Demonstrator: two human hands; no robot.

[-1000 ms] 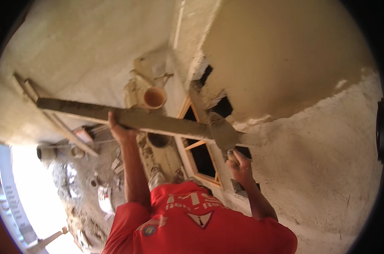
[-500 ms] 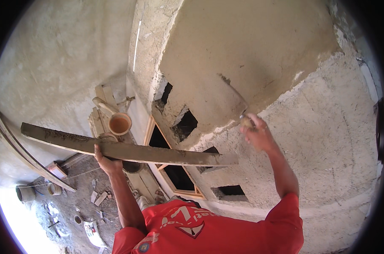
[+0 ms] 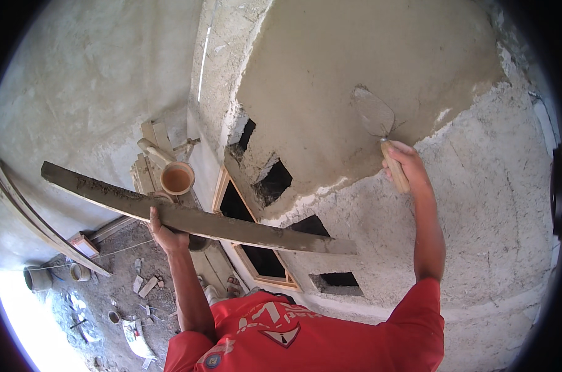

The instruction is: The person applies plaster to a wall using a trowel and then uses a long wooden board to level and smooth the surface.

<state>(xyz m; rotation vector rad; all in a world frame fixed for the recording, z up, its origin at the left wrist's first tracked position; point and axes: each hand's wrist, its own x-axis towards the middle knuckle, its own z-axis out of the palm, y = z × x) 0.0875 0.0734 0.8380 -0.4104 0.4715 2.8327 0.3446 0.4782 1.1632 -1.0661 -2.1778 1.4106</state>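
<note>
My left hand (image 3: 167,237) grips a long straightedge board (image 3: 225,226) near its middle, with the thumb over its face. Wet mortar coats the board and lies in lumps along its left part. In my right hand (image 3: 407,162) is a trowel (image 3: 375,113), its wooden handle closed inside my fingers. The trowel's leaf-shaped blade points up and lies against, or very close to, the smooth damp plaster (image 3: 330,62) on the wall. Below the plaster's ragged lower edge the wall is rough and pale (image 3: 473,204).
Dark square holes (image 3: 273,183) open in the wall beside a wooden frame (image 3: 253,273). Left of it, an orange-brown bucket (image 3: 177,178) stands on planks. Curved-looking long boards (image 3: 39,217) lean at far left. Rubble, buckets (image 3: 38,279) and a white sack (image 3: 135,338) lie on the ground below.
My right hand has moved right and slightly up, and the trowel has turned from edge-on to blade face showing. The board has shifted slightly right, its right end lower.
</note>
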